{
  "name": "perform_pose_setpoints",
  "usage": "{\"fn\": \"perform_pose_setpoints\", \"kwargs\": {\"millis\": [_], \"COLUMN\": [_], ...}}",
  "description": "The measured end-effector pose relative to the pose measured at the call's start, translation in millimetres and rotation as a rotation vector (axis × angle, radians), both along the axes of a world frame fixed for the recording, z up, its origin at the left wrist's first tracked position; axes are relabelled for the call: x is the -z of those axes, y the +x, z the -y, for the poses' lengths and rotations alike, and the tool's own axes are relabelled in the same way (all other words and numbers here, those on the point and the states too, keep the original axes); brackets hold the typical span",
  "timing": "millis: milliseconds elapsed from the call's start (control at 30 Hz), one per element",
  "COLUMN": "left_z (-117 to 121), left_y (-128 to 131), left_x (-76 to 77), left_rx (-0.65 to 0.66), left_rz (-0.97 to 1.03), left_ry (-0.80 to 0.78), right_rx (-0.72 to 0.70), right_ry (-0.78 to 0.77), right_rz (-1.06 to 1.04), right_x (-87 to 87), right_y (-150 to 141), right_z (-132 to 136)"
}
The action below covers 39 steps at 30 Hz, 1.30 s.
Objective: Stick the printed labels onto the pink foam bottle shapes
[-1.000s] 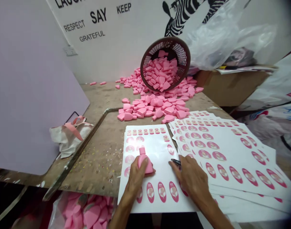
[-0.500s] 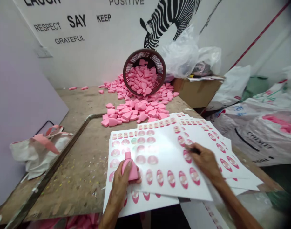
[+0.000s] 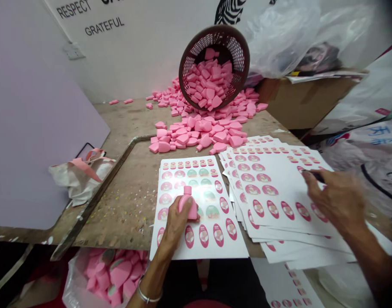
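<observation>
My left hand (image 3: 176, 220) is closed around a pink toy-sized bottle (image 3: 190, 209), its neck pointing away from me. Beneath it lies a stack of white sticker sheets (image 3: 196, 246) with pink and green round labels on top. Over on the right, my right hand (image 3: 332, 196), partly blurred, is at the right edge of a sticker sheet (image 3: 279, 167) on a spread pile. Between its fingers is a dark slim tool (image 3: 318, 176), whose kind I cannot make out. Whether the fingers also touch the sheet is unclear.
A tilted brown basket (image 3: 184, 81) spills pink bottles (image 3: 191, 139) across the back of the wooden table (image 3: 128, 179). At left lie a metal bar (image 3: 101, 188) and a cloth bag (image 3: 77, 182). A cardboard box (image 3: 303, 100) stands back right. Below the table edge sits a bag of bottles (image 3: 114, 278).
My right hand has carried the top sheet from the front stack to the pile on the right. A sheet with green labels is now exposed. My left hand keeps the bottle.
</observation>
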<state>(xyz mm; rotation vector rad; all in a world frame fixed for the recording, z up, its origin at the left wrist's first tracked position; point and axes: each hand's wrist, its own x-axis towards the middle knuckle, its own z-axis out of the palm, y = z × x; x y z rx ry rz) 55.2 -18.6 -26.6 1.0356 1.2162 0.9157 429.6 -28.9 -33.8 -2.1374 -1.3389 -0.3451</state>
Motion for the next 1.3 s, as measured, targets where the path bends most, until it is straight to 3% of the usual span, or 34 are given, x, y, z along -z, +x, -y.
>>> {"fn": "perform_pose_setpoints", "kwargs": {"millis": [67,133,200,267,467,700,833,1100,1300], "left_z": [4,10,16,21,25,23,23,21,23], "left_y": [6,12,18,21,18,17,18,20,16], "left_x": [-3.6,-5.9,-6.3,-4.6,4.7,8.1,6.9,4.4,7.5], "left_rx": [0.033,0.064,0.081,0.094,0.106,0.116,0.106,0.089,0.029], "left_rz": [-0.029,-0.032,-0.013,0.017,0.069,0.052,0.049,0.108,0.180], "left_ry": [0.017,0.000,-0.030,-0.042,-0.024,-0.014,-0.027,-0.041,-0.092], "right_rx": [-0.325,-0.523,-0.629,-0.657,-0.688,-0.680,-0.735,-0.706,-0.545], "right_ry": [-0.027,-0.076,-0.120,-0.104,-0.152,-0.179,-0.184,-0.101,-0.132], "right_rz": [-0.129,-0.198,-0.210,-0.162,0.031,0.038,-0.071,-0.216,-0.722], "right_x": [-1.5,-0.2,3.9,9.4,20.6,21.4,18.4,19.0,-1.5], "right_y": [-57,-112,-153,-174,-177,-179,-176,-180,-171], "right_z": [4,9,13,15,15,17,14,14,24]}}
